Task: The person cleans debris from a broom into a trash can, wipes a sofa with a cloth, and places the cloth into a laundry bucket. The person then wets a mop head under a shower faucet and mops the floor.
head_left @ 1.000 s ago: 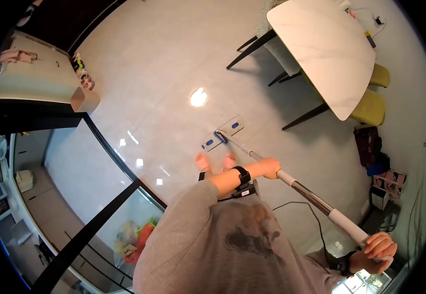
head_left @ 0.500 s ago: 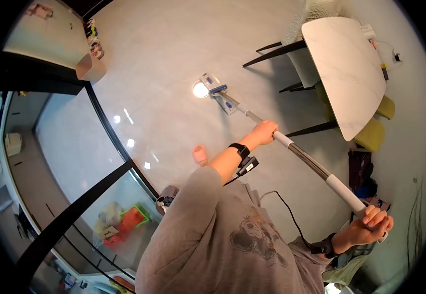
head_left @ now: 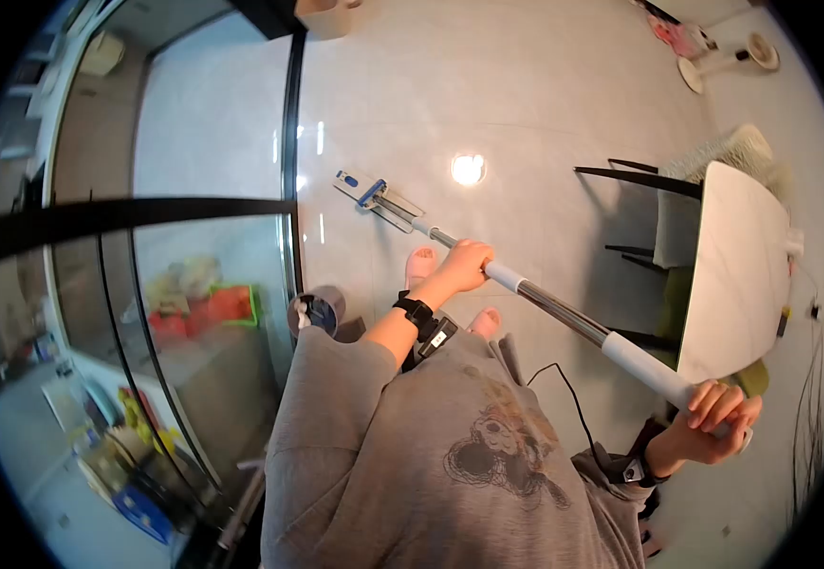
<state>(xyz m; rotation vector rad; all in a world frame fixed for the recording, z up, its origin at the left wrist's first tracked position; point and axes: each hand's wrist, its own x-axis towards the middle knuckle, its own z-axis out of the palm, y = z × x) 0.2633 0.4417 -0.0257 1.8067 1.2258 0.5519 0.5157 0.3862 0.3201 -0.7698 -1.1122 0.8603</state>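
A flat mop [head_left: 564, 313] with a silver and white pole slants across the view, from upper left to lower right. Its flat white and blue head [head_left: 350, 180] lies on the pale tiled floor near the glass partition. My left hand [head_left: 470, 265] is wrapped round the pole at its lower part. At the upper end, my right hand [head_left: 718, 423] grips the white handle section with curled fingers. Black straps sit on both wrists, and a dark cable runs to the right one. My feet show in pink slippers [head_left: 421, 266] just behind the mop head.
A glass partition with a black frame [head_left: 292, 123] stands to the left. Beside it is a waste bin [head_left: 326, 308] with things inside. At right is a white table [head_left: 739, 275] with dark legs and chairs. Another bin [head_left: 323, 17] stands at the top.
My view has turned to the right. The mop head is now closer to the glass partition and to my feet, and both hands still grip the pole.
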